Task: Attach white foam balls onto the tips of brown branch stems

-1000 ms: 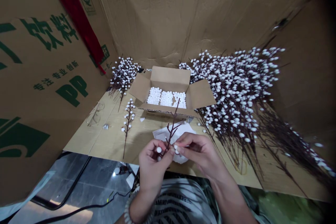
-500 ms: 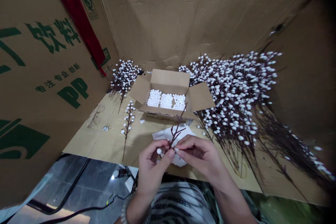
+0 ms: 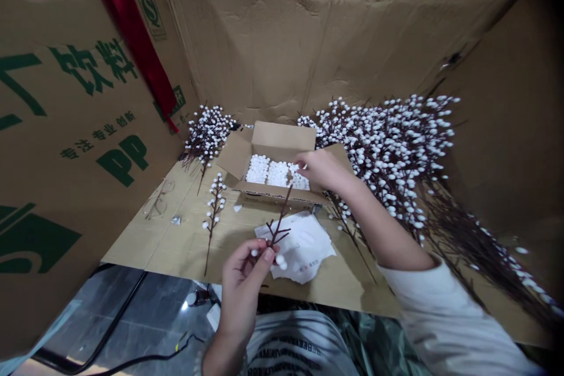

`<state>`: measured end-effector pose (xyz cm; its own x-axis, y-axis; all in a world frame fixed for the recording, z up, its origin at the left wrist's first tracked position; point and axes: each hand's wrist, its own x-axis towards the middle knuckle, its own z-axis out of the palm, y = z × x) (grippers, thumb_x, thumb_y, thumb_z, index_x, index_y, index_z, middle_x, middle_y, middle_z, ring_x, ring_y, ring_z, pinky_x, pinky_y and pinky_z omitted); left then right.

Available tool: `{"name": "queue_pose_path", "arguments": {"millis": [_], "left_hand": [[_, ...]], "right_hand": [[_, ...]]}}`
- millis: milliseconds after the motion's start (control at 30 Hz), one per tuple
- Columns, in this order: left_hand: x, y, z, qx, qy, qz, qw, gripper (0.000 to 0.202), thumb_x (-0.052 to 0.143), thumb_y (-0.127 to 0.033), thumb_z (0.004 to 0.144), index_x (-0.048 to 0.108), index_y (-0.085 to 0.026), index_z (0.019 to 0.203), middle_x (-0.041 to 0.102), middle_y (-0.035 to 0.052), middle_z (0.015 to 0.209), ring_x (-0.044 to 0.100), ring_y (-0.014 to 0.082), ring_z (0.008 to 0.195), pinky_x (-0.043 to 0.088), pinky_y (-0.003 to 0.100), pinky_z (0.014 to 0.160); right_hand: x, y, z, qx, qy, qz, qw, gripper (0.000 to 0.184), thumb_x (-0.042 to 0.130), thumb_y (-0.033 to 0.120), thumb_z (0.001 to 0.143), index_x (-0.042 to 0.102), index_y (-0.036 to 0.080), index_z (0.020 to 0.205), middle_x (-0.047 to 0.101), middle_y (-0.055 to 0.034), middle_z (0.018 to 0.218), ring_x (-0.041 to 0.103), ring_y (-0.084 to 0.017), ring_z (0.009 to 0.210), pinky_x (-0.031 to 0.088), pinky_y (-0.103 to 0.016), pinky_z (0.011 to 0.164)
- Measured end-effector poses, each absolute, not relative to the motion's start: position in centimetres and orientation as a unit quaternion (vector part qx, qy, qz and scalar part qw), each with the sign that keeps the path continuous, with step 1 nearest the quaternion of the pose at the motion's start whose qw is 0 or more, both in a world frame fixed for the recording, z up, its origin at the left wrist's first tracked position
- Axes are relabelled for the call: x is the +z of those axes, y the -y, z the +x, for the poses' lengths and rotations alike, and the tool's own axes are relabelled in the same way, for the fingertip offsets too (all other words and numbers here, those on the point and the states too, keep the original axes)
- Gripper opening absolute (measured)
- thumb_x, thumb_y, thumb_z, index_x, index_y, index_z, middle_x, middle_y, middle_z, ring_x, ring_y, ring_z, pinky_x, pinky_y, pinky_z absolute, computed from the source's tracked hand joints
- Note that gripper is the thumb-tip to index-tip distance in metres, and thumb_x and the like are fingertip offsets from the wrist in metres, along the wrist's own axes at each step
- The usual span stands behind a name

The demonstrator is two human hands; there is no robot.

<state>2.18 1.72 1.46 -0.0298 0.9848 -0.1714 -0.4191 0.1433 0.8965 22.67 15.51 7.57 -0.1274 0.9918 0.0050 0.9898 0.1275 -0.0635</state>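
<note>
The left hand point(image 3: 240, 288) pinches a brown twig point(image 3: 278, 226) carrying only a few white foam balls point(image 3: 281, 262), above a paper sheet point(image 3: 304, 249) near the cardboard's point(image 3: 171, 247) front edge. The open right hand point(image 3: 324, 169) reaches over a box point(image 3: 277, 141) with many balls left. A beaded sprig point(image 3: 214, 211) lies left; a big heap of beaded branches point(image 3: 388, 153) lies right.

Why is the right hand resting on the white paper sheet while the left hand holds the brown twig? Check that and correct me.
The right hand is not on the white paper sheet; the head view shows it over the open cardboard carton of white foam balls. The left hand does hold the brown twig.
</note>
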Motion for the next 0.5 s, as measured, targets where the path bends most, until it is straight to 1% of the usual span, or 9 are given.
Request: {"name": "queue_pose_path", "arguments": {"millis": [67, 133, 200, 333, 400, 500], "left_hand": [[1.4, -1.7, 2.0, 0.573, -0.439, 0.316, 0.616, 0.022, 0.082, -0.035, 0.064, 0.073, -0.018, 0.074, 0.075, 0.0035, 0.072, 0.066, 0.0143, 0.064, 0.052, 0.021, 0.061], [1.4, -1.7, 1.9, 0.578, -0.441, 0.308, 0.614, 0.023, 0.082, -0.035, 0.064, 0.073, -0.018, 0.074, 0.075, 0.0038, 0.072, 0.067, 0.0158, 0.068, 0.052, 0.022, 0.062], [1.5, -1.8, 1.7, 0.582, -0.443, 0.302, 0.611, 0.024, 0.082, -0.036, 0.063, 0.073, -0.017, 0.074, 0.075, 0.0041, 0.072, 0.067, 0.0169, 0.07, 0.052, 0.023, 0.062], [1.8, -1.8, 1.5, 0.578, -0.443, 0.286, 0.623, 0.025, 0.083, -0.037, 0.061, 0.073, -0.017, 0.073, 0.074, 0.004, 0.071, 0.065, 0.0154, 0.066, 0.051, 0.022, 0.06], [1.8, -1.8, 1.5, 0.573, -0.442, 0.282, 0.63, 0.026, 0.083, -0.038, 0.061, 0.073, -0.017, 0.073, 0.074, 0.0039, 0.07, 0.065, 0.0146, 0.065, 0.051, 0.021, 0.06], [1.7, -1.8, 1.6, 0.568, -0.444, 0.287, 0.63, 0.027, 0.083, -0.038, 0.062, 0.073, -0.016, 0.073, 0.074, 0.0044, 0.069, 0.065, 0.016, 0.065, 0.051, 0.023, 0.06]], "right_hand": [[6.6, -17.8, 22.1, 0.039, 0.758, -0.65, -0.044, 0.016, 0.062, 0.018, 0.085, 0.069, 0.014, 0.099, 0.071, -0.0142, 0.101, 0.066, -0.026, 0.098, 0.051, -0.037, 0.084], [5.4, -19.2, 21.6, 0.047, 0.757, -0.645, -0.096, 0.02, 0.061, 0.024, 0.088, 0.066, 0.013, 0.104, 0.068, -0.0114, 0.107, 0.065, -0.023, 0.098, 0.052, -0.04, 0.085], [4.4, -19.9, 21.4, 0.047, 0.753, -0.643, -0.13, 0.026, 0.058, 0.03, 0.091, 0.061, 0.014, 0.111, 0.064, -0.009, 0.114, 0.063, -0.021, 0.099, 0.053, -0.042, 0.085], [3.4, -20.4, 21.6, 0.038, 0.751, -0.639, -0.159, 0.03, 0.058, 0.031, 0.091, 0.059, 0.014, 0.115, 0.061, -0.0104, 0.118, 0.062, -0.022, 0.1, 0.053, -0.042, 0.085], [3.3, -20.5, 21.8, 0.034, 0.752, -0.638, -0.163, 0.03, 0.058, 0.031, 0.09, 0.058, 0.014, 0.115, 0.061, -0.0108, 0.117, 0.062, -0.022, 0.1, 0.053, -0.041, 0.085], [3.3, -20.6, 21.9, 0.028, 0.753, -0.638, -0.158, 0.03, 0.058, 0.031, 0.09, 0.058, 0.014, 0.116, 0.06, -0.0106, 0.118, 0.062, -0.022, 0.101, 0.053, -0.041, 0.085]]}}
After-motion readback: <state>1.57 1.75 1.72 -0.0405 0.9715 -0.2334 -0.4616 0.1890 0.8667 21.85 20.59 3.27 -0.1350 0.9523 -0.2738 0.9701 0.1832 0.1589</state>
